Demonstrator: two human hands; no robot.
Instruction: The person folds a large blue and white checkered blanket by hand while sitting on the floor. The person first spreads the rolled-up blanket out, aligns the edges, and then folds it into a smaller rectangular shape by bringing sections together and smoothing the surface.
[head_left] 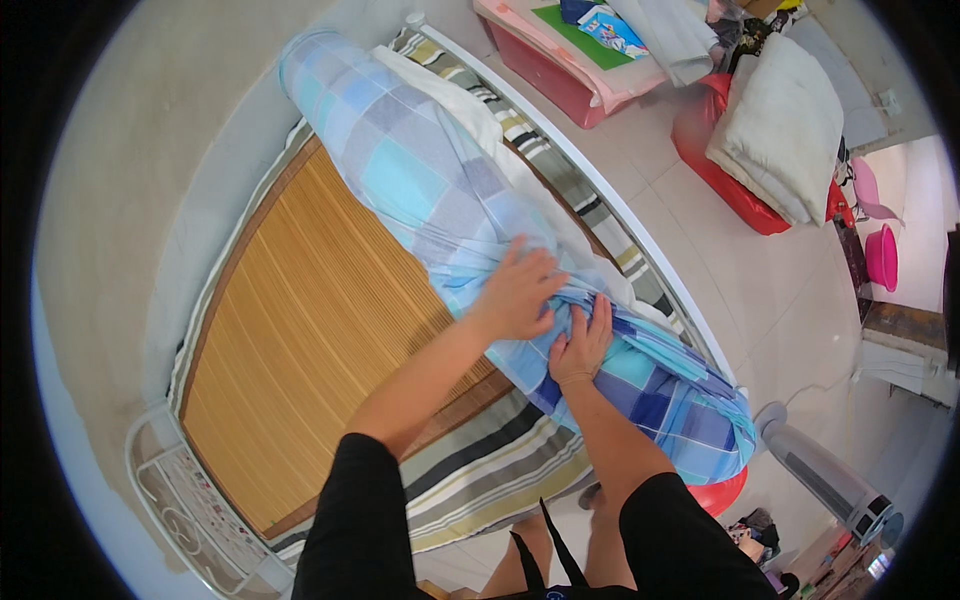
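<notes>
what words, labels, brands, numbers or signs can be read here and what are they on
None can be read clearly enough to quote.
Blue-and-white printed item above the pink bin: any lettering is too small and blurred.
Small blue mark on the wearer's dark clothing, at the lower edge: too small and cut off.
Blue checked cloth and slatted mat: no lettering shows.
</notes>
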